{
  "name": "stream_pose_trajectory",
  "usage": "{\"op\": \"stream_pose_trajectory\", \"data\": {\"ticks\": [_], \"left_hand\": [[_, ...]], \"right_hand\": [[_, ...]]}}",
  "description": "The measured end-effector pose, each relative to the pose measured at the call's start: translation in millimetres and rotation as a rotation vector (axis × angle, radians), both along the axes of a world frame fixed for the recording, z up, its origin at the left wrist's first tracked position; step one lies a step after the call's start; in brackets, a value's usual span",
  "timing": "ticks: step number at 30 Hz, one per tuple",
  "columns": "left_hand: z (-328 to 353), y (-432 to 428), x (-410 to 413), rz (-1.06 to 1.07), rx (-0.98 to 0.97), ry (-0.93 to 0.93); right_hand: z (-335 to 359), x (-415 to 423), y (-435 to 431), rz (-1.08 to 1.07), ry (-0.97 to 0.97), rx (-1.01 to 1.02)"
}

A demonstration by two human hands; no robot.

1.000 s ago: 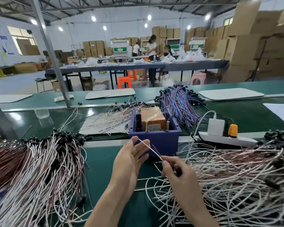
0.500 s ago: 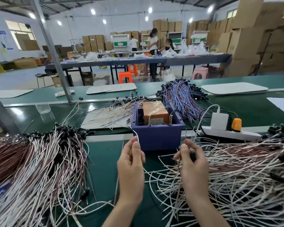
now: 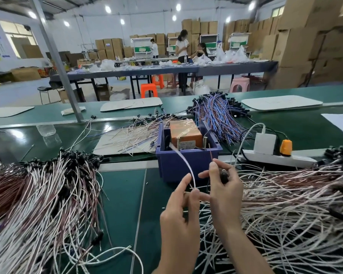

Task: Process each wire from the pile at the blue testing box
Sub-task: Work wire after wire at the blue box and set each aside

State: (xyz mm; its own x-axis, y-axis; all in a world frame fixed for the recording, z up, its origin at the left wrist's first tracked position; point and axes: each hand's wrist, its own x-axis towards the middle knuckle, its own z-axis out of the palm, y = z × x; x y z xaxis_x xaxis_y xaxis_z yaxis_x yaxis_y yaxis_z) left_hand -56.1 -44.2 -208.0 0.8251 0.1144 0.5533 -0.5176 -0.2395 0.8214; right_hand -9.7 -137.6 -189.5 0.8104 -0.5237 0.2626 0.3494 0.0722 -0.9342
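Left pile (image 3: 38, 204) of white and brown wires is lying at the left of the green bench (image 3: 123, 194), well apart from the hands; blue box (image 3: 170, 169) is sitting mid-bench, just beyond the hands, holding an orange unit (image 3: 185, 131) and two upright metal posts; left hand (image 3: 179, 214) is pinching the white strand (image 3: 181, 157) between thumb and forefinger, other fingers loosely curled; that strand is arcing over the box's near wall toward the left post (image 3: 178, 142), tip blurred, so cannot tell if it is touching; right hand (image 3: 225, 192) is curling round the wire's black end piece (image 3: 224, 174) and steering a brown strand (image 3: 211, 156) toward the right post (image 3: 205, 140), tip looking just short; right pile (image 3: 295, 210) is spreading under and beside the right wrist; power strip (image 3: 275, 158) is lying behind it. Step in hand, judging: bringing both bare tips onto the posts; doing it well is calling for pinching nearer the tips so they are not flexing away, keeping the two strands apart, pressing both on together, and keeping loose pile wires off the posts.
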Motion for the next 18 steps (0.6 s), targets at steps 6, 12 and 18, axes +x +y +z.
{"op": "stream_pose_trajectory", "data": {"ticks": [6, 12, 18], "left_hand": [[-0.7, -3.9, 1.5, 0.048, 0.059, 0.011], [4.6, 3.4, 11.0, 0.096, -0.168, 0.194], [4.2, 0.9, 7.6, 0.065, -0.182, 0.235]], "right_hand": [[-2.4, 4.3, -5.9, -0.026, 0.025, -0.009], [-7.3, 12.2, -11.6, -0.026, 0.088, 0.056], [-8.0, 14.4, -11.7, -0.005, 0.091, 0.076]]}}
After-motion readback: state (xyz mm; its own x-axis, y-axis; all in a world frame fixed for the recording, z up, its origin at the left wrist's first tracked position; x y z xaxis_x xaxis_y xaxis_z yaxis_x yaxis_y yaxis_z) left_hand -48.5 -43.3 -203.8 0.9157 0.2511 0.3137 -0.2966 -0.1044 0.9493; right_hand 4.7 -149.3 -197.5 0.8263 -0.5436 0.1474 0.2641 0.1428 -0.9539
